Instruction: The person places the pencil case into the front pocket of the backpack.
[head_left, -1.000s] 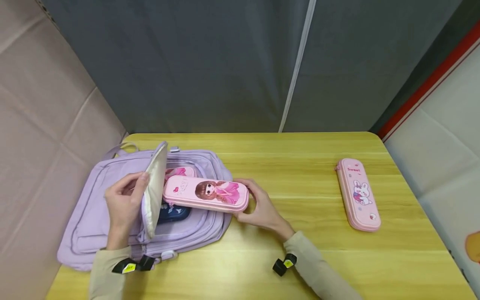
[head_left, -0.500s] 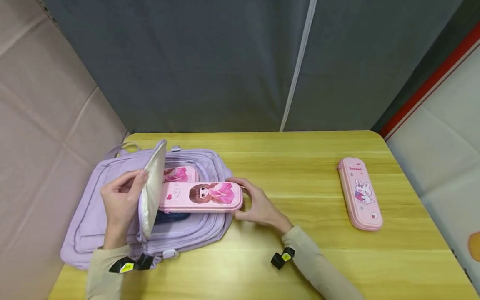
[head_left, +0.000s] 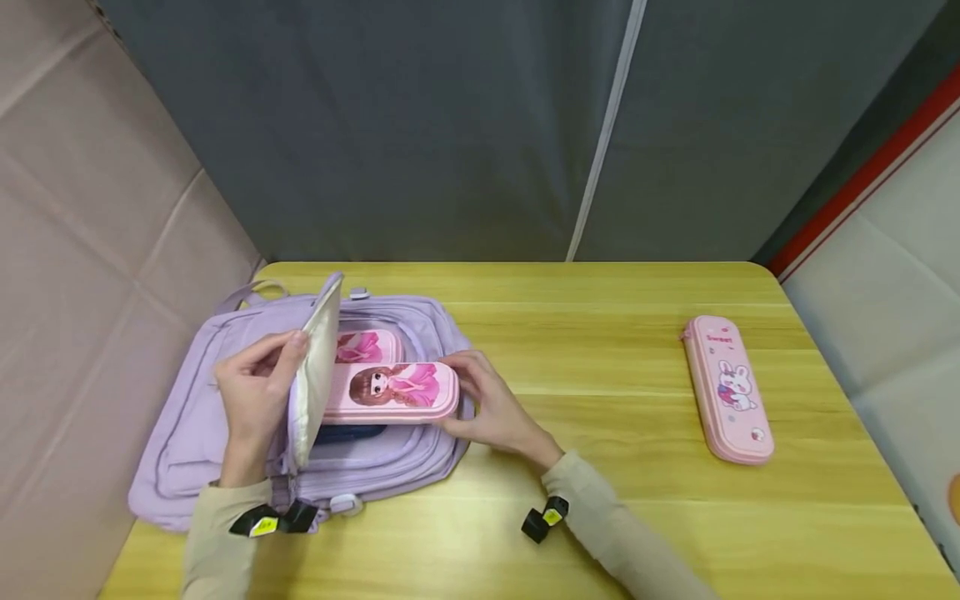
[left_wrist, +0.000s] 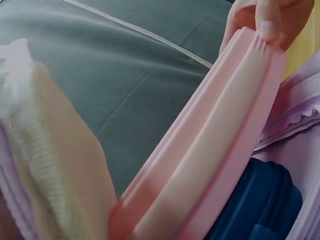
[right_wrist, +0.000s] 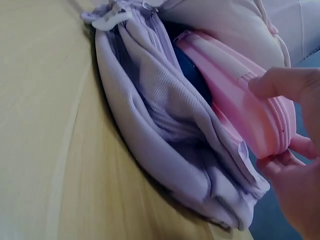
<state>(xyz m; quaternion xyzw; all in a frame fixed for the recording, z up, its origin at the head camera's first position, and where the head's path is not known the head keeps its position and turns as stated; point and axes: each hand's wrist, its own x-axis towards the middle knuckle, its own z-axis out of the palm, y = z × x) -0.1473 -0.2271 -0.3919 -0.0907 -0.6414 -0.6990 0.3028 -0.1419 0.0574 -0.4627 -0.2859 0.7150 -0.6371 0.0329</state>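
Observation:
A lilac backpack (head_left: 187,450) lies on its back at the table's left, its front pocket unzipped. My left hand (head_left: 258,387) pinches the edge of the pocket's pale-lined flap (head_left: 317,379) and holds it up. With thumb and fingers, my right hand (head_left: 495,408) grips the near end of a pink pencil case (head_left: 401,387) printed with a long-haired doll. Its far end is hidden behind the flap. A similar pink case (head_left: 371,346) sits in the pocket behind it. Below the held case, a dark blue case (left_wrist: 265,200) shows in the left wrist view.
On the right side of the wood-grain table (head_left: 585,333) lies a pink pencil case with a rabbit (head_left: 729,392). A grey curtain (head_left: 412,133) hangs behind the table. Pale padded walls (head_left: 90,233) flank it on both sides.
My right hand has moved left, sliding the doll pencil case farther under the flap and levelling it. Less of the dark blue case shows. My left hand keeps holding the flap up.

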